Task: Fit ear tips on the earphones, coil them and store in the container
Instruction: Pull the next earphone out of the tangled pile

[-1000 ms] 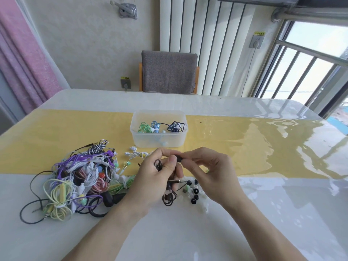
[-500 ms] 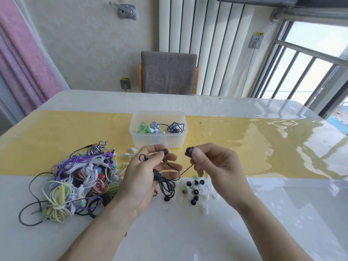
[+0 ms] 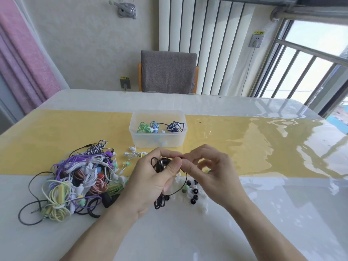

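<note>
holding black earphones (image 3: 160, 166) between them, left hand (image 3: 150, 178) fingers grasp the cable bundle, right hand (image 3: 209, 174) fingers pinch its bud. beyond the fingers, container (image 3: 157, 140) stores three coils; beside them, a tangled pile (image 3: 75, 179) and loose ear tips (image 3: 192, 193) await on the desk.

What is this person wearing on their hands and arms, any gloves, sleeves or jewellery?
Nothing shows. The left hand and right hand are bare, with no gloves, rings or watch, and both forearms are uncovered to the picture's lower edge, so no sleeve is in view.
</note>
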The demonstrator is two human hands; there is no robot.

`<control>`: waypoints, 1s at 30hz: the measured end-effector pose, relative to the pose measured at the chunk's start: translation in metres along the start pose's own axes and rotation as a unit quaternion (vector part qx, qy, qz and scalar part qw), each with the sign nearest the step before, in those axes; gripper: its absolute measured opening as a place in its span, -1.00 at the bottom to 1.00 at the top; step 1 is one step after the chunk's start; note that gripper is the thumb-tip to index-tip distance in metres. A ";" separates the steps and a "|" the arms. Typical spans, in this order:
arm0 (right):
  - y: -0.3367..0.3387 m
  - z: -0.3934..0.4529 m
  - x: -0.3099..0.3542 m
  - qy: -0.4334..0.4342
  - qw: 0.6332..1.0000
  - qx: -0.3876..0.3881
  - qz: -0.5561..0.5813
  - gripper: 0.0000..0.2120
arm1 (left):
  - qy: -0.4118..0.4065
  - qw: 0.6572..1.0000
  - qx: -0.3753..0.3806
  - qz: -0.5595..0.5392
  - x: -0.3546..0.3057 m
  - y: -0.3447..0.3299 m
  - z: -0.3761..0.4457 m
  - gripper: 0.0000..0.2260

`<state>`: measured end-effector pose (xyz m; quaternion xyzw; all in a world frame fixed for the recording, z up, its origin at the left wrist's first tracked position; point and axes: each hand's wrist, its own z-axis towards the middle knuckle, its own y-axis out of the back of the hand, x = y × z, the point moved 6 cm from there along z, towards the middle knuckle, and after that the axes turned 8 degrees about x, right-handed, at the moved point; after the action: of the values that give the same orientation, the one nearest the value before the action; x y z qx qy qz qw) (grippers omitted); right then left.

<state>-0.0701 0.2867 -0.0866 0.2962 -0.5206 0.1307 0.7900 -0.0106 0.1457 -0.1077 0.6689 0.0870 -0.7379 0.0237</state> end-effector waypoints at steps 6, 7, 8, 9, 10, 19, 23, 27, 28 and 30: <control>0.002 -0.001 -0.004 0.002 1.000 0.014 0.025 -0.92 | 0.044 0.998 -0.017 -0.029 0.008 0.003 0.000 -0.73; 0.001 -0.001 -0.002 0.010 1.000 0.020 0.005 -0.90 | 0.046 0.998 -0.019 -0.023 0.009 0.003 0.000 -0.72; 0.001 -0.001 -0.001 0.020 0.999 0.026 -0.020 -0.88 | 0.048 0.998 -0.022 -0.019 0.009 0.004 0.000 -0.71; 0.002 0.000 0.000 0.028 0.998 0.027 -0.047 -0.88 | 0.049 0.998 -0.024 -0.022 0.009 0.004 0.000 -0.70; 0.005 0.001 0.000 0.031 0.997 0.021 -0.074 -0.89 | 0.053 0.998 -0.024 -0.033 0.010 0.004 0.001 -0.69; 0.006 0.002 -0.038 -0.065 0.930 0.168 -0.319 -0.92 | 0.116 0.982 -0.017 -0.147 0.016 0.002 0.001 -0.65; 0.000 0.002 -0.039 -0.083 0.920 0.188 -0.334 -0.92 | 0.129 0.979 -0.011 -0.155 0.017 0.000 0.001 -0.69; 0.000 0.003 -0.038 -0.094 0.914 0.185 -0.347 -0.91 | 0.142 0.978 -0.001 -0.154 0.018 -0.002 0.000 -0.77; 0.000 0.003 -0.038 -0.095 0.912 0.187 -0.352 -0.90 | 0.147 0.977 0.002 -0.152 0.018 -0.003 -0.001 -0.79; 0.000 0.003 -0.036 -0.093 0.910 0.190 -0.356 -0.90 | 0.153 0.977 0.009 -0.148 0.018 -0.004 -0.002 -0.81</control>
<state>-0.0878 0.2882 -0.1183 0.6175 -0.4171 -0.0907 0.6606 -0.0110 0.1519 -0.1251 0.7535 0.1814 -0.6230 -0.1057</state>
